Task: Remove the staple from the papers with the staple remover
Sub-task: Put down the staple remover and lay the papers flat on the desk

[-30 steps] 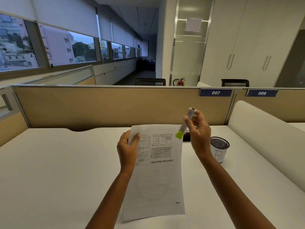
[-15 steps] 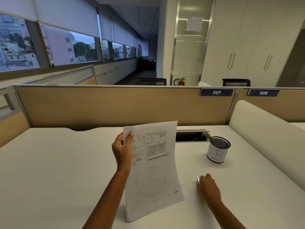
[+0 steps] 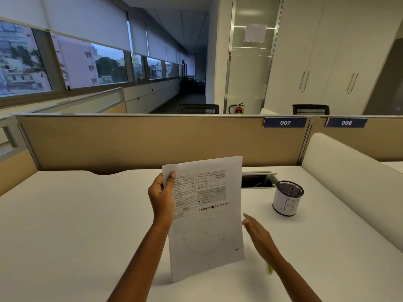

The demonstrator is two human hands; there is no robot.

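Papers (image 3: 207, 225): stood nearly upright over the middle of the desk (image 3: 76, 225), printed side toward the camera. Whether the lower edge touched the desktop could not be told.
Left hand (image 3: 162, 198): grasped the papers at their 10 o'clock edge, thumb laid on the front near the top corner, fingers curled behind.
Staple: too small to make out.
Staple remover (image 3: 270, 269): only a blurred yellow-green sliver showed, low against the desk at the edge of the right forearm, at 5 o'clock from the papers and apart from them.
Right hand (image 3: 258, 234): released, fingers straight and together, blurred, holding nothing. It hovered just beside the papers' 3 o'clock edge, and the remover lay at 5 o'clock from it, back by the forearm, untouched by the fingers.
Mesh cup (image 3: 287, 201): upright, marked "B", at 2 o'clock from the right hand, well apart from the papers.
Cable opening (image 3: 257, 181): a dark slot in the desktop at 1 o'clock from the papers, just behind the cup.
Edges: a tan partition (image 3: 141, 142) closed the desk at 12 o'clock, bearing labels 007 (image 3: 285, 122) and 008 (image 3: 346, 122); a white rounded divider (image 3: 349, 182) closed it at 3 o'clock.
Open room: bare desktop spread wide from 7 to 10 o'clock of the papers, with a narrower strip between the right hand and the divider.
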